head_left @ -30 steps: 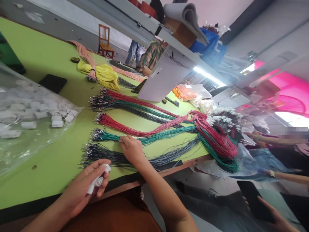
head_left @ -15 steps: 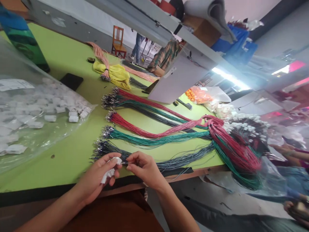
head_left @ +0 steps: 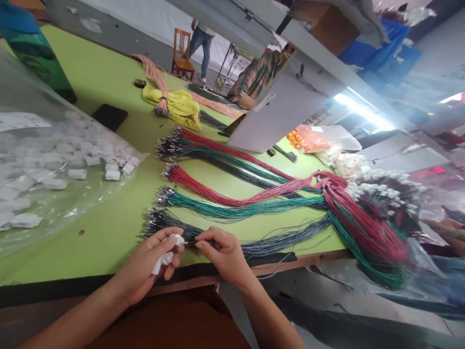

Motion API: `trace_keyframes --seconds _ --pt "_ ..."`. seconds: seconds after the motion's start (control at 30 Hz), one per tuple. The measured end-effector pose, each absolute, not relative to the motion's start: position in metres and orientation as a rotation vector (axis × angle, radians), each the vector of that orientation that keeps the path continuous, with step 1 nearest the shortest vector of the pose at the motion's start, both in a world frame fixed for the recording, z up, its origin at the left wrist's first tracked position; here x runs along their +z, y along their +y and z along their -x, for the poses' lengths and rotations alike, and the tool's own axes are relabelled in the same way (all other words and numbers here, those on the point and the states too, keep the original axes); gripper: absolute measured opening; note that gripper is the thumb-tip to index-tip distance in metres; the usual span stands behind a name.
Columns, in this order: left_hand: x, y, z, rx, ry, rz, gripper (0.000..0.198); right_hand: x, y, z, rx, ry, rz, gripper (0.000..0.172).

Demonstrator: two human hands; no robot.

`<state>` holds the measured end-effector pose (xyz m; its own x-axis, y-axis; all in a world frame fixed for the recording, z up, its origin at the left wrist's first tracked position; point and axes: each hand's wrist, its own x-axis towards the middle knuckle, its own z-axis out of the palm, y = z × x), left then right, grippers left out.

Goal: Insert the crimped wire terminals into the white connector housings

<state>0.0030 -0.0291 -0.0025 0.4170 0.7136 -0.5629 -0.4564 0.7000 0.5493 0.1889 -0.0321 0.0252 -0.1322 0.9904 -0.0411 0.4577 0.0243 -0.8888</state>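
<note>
Several small white plastic connector housings (head_left: 165,259) sit in my left hand (head_left: 154,252), its fingers curled around them. One housing pokes out between thumb and forefinger, with a tiny tip at its right side. Just right of it, my right hand (head_left: 221,252) is closed in a pinch on what looks like a thin wire, mostly hidden by the fingers. A loose grey wire (head_left: 271,275) loops out by the right wrist. Behind both hands lies a grey-black wire bundle (head_left: 276,245) with metal terminals at its left end. Green wires (head_left: 232,208) and red wires (head_left: 203,188) lie beyond it.
A clear plastic bag (head_left: 72,208) of white housings lies at left, near a black phone (head_left: 109,117) and a green bottle (head_left: 39,58). A yellow cloth (head_left: 181,109) is farther back. Wires hang over the table edge at right, beside a pile of white-ended wires (head_left: 388,191).
My right hand has drawn slightly right, widening the gap to the left hand. The left hand still holds the white housings. The view has shifted a little.
</note>
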Motion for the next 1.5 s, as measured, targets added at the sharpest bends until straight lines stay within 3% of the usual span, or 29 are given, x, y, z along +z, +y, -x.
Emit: trace_keyframes --seconds 0.17,0.83,1.4,1.5 --pt "-0.002 -0.029 -0.002 0.754 0.865 -0.325 0.032 0.023 -0.034 -0.185 0.736 -1.9 1.496 0.01" --pt "0.001 -0.031 -0.008 0.7 0.962 -0.398 0.042 0.022 -0.036 -0.179 0.449 -2.132 1.31 0.017" --pt "0.009 -0.029 -0.014 0.686 0.999 -0.448 0.044 0.024 -0.025 -0.189 0.736 -2.043 1.29 0.013" --pt "0.008 -0.024 -0.013 0.698 1.002 -0.433 0.043 0.021 -0.005 -0.206 0.53 -1.983 1.507 0.01"
